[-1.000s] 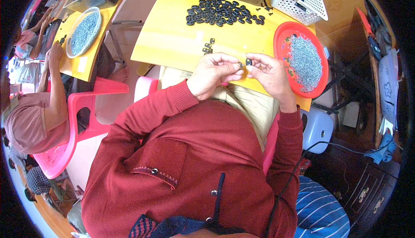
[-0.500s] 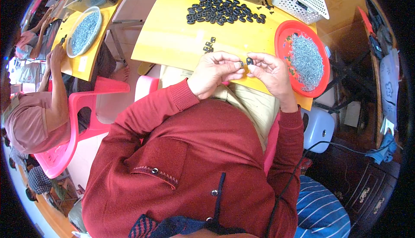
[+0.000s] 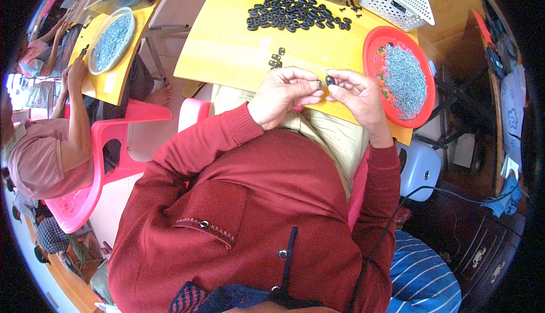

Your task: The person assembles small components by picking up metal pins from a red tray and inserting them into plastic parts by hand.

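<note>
glossy black oval piece [image 3: 330,80], shiny metal screws [image 3: 406,80], smooth plastic tray [image 3: 372,51], matt knit sweater [image 3: 267,171]

A black oval piece [image 3: 330,80] stands upright in the right fingers [image 3: 344,75], beside a small part [image 3: 321,83] in the left fingers [image 3: 305,88]

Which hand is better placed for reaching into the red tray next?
Probably the right hand: it is close to the red tray, while the left hand is farther off. However, the right hand is pinching a black piece, so it may need freeing first.
</note>
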A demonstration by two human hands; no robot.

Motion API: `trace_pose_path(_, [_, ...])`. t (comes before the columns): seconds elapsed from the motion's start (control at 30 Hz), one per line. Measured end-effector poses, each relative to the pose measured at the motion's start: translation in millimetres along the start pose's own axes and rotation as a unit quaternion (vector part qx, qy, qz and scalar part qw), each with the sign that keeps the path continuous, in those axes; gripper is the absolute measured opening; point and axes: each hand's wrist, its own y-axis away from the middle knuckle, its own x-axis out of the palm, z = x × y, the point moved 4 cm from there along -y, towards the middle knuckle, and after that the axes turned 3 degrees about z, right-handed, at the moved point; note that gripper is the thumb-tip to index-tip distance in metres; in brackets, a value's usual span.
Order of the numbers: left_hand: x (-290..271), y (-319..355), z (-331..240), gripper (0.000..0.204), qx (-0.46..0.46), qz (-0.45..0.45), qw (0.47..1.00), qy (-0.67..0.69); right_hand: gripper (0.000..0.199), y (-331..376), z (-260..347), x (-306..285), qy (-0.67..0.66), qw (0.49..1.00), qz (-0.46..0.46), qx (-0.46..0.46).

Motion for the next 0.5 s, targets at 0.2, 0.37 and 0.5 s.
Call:
trace_pose_path(0.2, [-0.1,0.4,0.1,0.013,0.0,-0.003,1.0,-0.003,0.028,0.4,2.8,1.6,0.004,1.0,0.011,-0.001])
trace_pose_path(0.37, [-0.6,0.0,0.7,0.013,0.002,0.006,1.0,0.005,0.028,1.4,2.9,1.7,0.003,1.0,0.015,-0.001])
trace_pose_path(0.5, [-0.8,-0.4,1.4,0.013,0.001,0.005,1.0,0.006,0.028,1.6,3.1,2.2,0.003,1.0,0.02,0.0])
